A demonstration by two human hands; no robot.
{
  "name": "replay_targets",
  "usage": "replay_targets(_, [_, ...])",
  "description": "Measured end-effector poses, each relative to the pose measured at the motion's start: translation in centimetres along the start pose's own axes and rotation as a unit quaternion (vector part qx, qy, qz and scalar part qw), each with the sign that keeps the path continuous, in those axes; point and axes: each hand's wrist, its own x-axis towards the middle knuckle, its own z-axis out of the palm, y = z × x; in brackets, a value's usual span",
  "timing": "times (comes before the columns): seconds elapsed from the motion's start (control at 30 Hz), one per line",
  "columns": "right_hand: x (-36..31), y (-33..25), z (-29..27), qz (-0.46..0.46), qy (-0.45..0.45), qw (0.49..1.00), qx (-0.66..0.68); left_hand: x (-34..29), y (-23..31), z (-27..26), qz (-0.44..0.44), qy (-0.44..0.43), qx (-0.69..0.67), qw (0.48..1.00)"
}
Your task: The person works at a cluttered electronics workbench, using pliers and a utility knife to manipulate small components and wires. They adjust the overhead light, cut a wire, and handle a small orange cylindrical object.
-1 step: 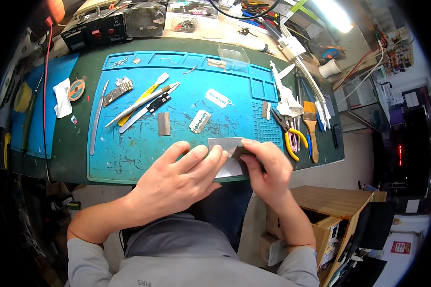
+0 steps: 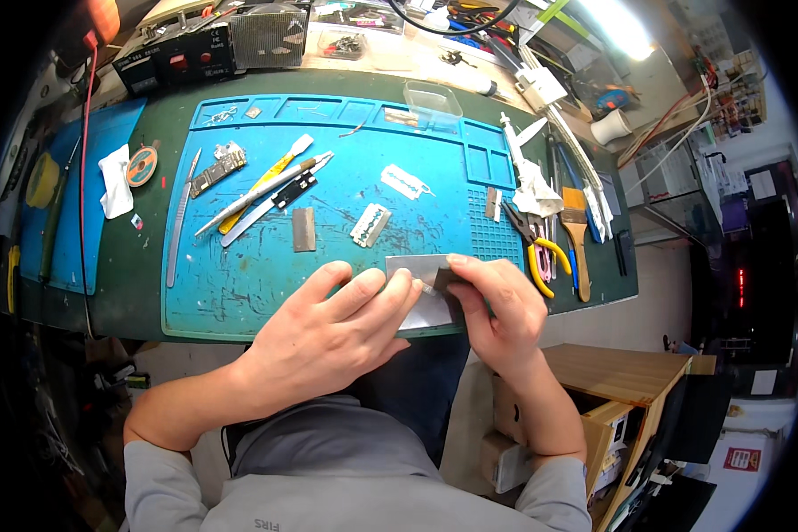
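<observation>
A flat, shiny metal plate (image 2: pixel 424 313) lies at the front edge of the blue work mat (image 2: pixel 239 306). My left hand (image 2: pixel 332 332) reaches over its left side, index and middle fingertips pressing down, thumb by the lower edge. Under those fingertips sits a small light piece, mostly hidden. My right hand (image 2: pixel 508 317) pinches a small dark flat piece (image 2: pixel 443 278) between thumb and index finger, tilted over the plate close to the left fingertips. Beyond the hands lie a grey metal strip (image 2: pixel 303 230) and a double-edged razor blade (image 2: pixel 370 225).
Another razor blade (image 2: pixel 402 182) lies farther back. Tweezers (image 2: pixel 183 217), a yellow-handled tool (image 2: pixel 262 191) and small circuit boards (image 2: pixel 217 173) are at left. Yellow-handled pliers (image 2: pixel 541 257) and a brush (image 2: pixel 575 226) lie at right. A solder spool (image 2: pixel 142 166) sits far left.
My right hand has shifted slightly to the right, and the dark piece in it has turned a little. My left hand and the plate stay put.
</observation>
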Motion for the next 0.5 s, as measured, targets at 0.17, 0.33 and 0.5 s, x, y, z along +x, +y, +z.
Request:
replay_targets(0.17, [-0.23,0.34,0.21,-0.037,0.027,0.999,0.000,0.04,-0.18,-0.23,0.002,-0.005,0.008,1.000])
replay_targets(0.33, [-0.24,0.46,0.40,-0.045,0.024,0.999,-0.001,0.04,-0.12,-0.10,0.000,-0.008,0.005,1.000])
replay_targets(0.5, [-0.12,0.32,0.44,-0.026,0.020,0.999,-0.004,-0.11,-0.08,-0.02,-0.011,-0.009,0.001,1.000])
